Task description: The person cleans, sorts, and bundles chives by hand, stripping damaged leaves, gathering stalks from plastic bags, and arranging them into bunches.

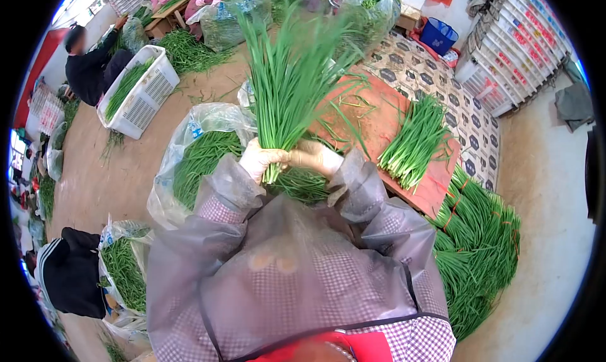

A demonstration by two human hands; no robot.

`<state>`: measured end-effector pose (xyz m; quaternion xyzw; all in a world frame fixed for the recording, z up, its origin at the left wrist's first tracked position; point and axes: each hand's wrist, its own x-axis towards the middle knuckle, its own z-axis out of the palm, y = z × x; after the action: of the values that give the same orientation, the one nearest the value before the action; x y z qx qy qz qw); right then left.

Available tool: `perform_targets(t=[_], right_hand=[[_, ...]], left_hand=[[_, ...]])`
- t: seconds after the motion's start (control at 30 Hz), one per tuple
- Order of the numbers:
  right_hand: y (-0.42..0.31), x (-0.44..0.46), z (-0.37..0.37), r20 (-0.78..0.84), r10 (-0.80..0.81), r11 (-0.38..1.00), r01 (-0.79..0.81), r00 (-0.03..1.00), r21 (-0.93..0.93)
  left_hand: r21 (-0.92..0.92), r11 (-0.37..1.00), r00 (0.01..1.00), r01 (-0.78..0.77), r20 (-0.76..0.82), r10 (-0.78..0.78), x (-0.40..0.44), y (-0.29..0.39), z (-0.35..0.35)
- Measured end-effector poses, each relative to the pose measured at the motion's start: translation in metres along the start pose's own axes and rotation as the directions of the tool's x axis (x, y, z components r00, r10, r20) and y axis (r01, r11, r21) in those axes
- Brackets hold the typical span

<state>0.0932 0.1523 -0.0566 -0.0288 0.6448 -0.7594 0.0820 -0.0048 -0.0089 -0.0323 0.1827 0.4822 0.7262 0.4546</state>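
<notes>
My left hand (262,160), in a pale glove, is closed around the lower stalks of a bunch of garlic chives (278,103). The bunch stands upright, its leaves fanning out and blurred at the top. Beside the stalk ends is my right hand (317,158), also gloved, close against the left hand; its fingers are smeared by motion. Under and left of my hands sits a clear plastic bag (165,188) filled with loose chives (208,163). A second bunch of chives (416,141) lies on the reddish board (372,103) to the right.
Tied chive bundles (480,248) are piled at my right. A white crate (148,100) stands at the left near a seated person (88,65). Stacked white crates (511,46) and a blue basket (437,36) are at the far right. Another chive bag (123,270) stands lower left.
</notes>
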Motion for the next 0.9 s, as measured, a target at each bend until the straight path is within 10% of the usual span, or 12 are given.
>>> perform_targets(t=[0.4, 0.6, 0.87, 0.9], right_hand=[[-0.012, -0.021, -0.025, -0.266, -0.167, 0.597, 0.313, 0.949, 0.739], [-0.049, -0.07, -0.069, -0.468, -0.246, 0.436, 0.528, 0.849, 0.729], [-0.069, -0.17, -0.19, -0.767, -0.206, 0.698, 0.64, 0.608, 0.32], [-0.068, -0.18, -0.201, -0.773, -0.194, 0.689, 0.645, 0.603, 0.331]], left_hand=[[0.063, 0.892, 0.829, 0.447, 0.346, -0.44, 0.006, -0.033, 0.038], [0.213, 0.812, 0.722, 0.544, 0.375, -0.582, 0.043, -0.04, 0.085], [0.442, 0.889, 0.646, 0.117, 0.646, -0.406, 0.134, -0.075, 0.198], [0.383, 0.886, 0.592, 0.263, 0.66, -0.461, 0.137, -0.074, 0.206]])
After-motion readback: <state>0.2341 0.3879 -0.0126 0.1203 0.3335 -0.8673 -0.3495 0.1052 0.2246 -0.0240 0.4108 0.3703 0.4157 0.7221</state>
